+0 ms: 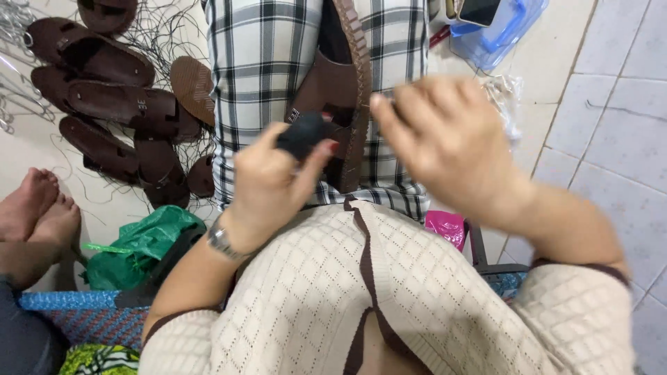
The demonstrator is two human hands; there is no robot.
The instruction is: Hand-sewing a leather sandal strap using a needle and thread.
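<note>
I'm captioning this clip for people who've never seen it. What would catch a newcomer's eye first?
Mid-frame, the left hand pinches a small black object against a brown sandal lying on a checked cloth, while the blurred right hand hovers beside it. A pile of brown sandals lies upper left, and another person's bare feet show at the left edge.

Looking like a home sandal workshop: brown sandals (104, 104) and soles (193, 87) lying among loose threads (167, 31) on tiled floor (611, 125), someone's bare feet (38, 208) resting nearby.
</note>
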